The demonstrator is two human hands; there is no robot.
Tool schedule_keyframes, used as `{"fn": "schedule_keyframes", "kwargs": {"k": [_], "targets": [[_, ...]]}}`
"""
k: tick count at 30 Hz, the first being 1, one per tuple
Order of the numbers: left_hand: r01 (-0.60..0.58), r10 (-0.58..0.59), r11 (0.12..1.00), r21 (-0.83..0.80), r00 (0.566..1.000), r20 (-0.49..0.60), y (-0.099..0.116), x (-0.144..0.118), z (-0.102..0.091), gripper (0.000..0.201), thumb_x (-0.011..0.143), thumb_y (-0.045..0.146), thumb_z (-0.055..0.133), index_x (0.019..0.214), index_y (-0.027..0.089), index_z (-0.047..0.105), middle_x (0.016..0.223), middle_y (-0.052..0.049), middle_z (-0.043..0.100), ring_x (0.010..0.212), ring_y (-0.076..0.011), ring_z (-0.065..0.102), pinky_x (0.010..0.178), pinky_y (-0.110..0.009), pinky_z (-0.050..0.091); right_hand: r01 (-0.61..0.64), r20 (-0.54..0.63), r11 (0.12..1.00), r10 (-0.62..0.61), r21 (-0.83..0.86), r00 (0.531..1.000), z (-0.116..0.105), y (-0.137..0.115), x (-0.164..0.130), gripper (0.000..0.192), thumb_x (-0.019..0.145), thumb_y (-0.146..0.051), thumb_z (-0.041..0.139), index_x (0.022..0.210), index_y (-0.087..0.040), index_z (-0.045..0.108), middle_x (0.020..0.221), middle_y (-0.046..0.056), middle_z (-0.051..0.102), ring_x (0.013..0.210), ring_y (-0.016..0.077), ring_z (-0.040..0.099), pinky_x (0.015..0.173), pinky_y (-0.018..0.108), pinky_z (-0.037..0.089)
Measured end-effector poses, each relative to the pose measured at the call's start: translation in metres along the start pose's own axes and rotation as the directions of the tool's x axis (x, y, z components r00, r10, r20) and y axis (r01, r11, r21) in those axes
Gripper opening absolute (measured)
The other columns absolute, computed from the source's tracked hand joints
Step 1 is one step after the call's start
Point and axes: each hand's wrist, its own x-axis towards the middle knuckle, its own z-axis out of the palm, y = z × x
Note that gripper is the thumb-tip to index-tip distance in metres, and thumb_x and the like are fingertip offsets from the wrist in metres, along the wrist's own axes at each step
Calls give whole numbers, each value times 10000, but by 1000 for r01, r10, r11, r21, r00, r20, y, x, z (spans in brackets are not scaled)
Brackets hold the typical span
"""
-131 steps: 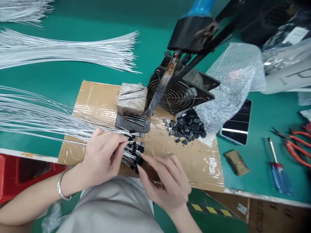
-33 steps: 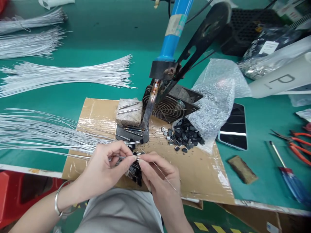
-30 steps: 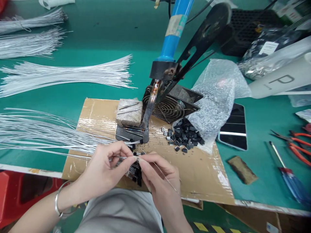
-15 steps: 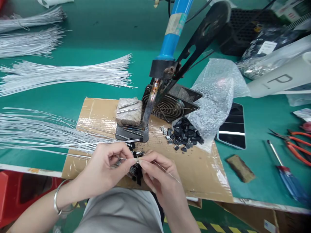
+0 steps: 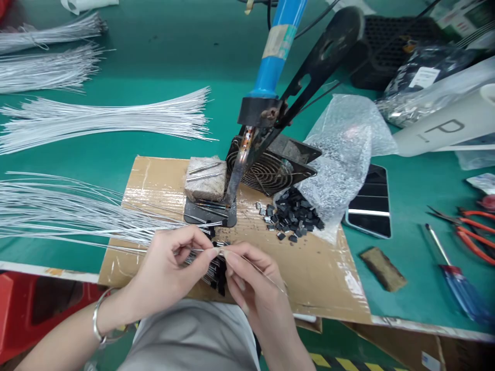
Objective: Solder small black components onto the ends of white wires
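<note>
Wire (image 5: 170,251), one thin white strand, is what we have pinched at its tip, where our two hands meet just above the near edge of the cardboard sheet (image 5: 154,172). Our left hand (image 5: 170,270) closes thumb and forefinger on the strand; our right hand (image 5: 253,288) nips a small piece against that same tip, too small for us to tell what it is. A fine lead slants away to the right of the grip.

Since half a second ago almost nothing has shifted: the fingertips have drawn slightly closer and the right wrist has rolled down a touch. We judge the joining at the tip is in hand, not finished.

Directly under the grip lies a cluster of wire ends capped in black (image 5: 216,268). Left of it the loose wire fan (image 5: 69,214) spreads over the worktop (image 5: 116,139). Beyond the grip stands the soldering iron (image 5: 270,67) in its stand, and farther right the pile of black parts (image 5: 296,216).
</note>
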Motion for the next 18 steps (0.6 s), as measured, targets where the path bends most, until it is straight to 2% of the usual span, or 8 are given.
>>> {"fn": "schedule_keyframes", "kwargs": {"k": [3,9,13,18], "targets": [[-50,51,999,18,997,-52,-1,-3,5,180,949,214,635,780,179,685,612,43,534,533,-92,324,470,-237,240,16,-22,1000,-15,7,1000,1,2,-1,265,763,-418,879,766,-169,789,508,-72,479,371,30,282,306,155,245],[-83,86,996,31,987,-138,-9,-9,13,178,958,184,633,783,187,661,573,80,406,511,-86,268,465,-238,216,41,-73,998,-37,51,997,4,9,-1,262,758,-415,880,761,-174,775,503,-83,429,381,38,287,293,149,244],[-48,44,999,-17,986,-161,-13,-12,17,184,974,237,627,801,188,664,571,75,405,509,-93,288,471,-244,238,47,-79,997,-42,65,996,7,10,-2,240,767,-395,879,764,-176,781,519,-78,440,386,39,304,290,144,265],[23,-37,996,-90,986,-165,-12,-13,20,219,959,302,641,776,184,667,582,46,474,519,-105,347,487,-255,281,68,-95,994,-59,88,994,10,10,-3,243,751,-406,901,740,-184,800,513,-80,432,367,29,323,287,123,276]]}}
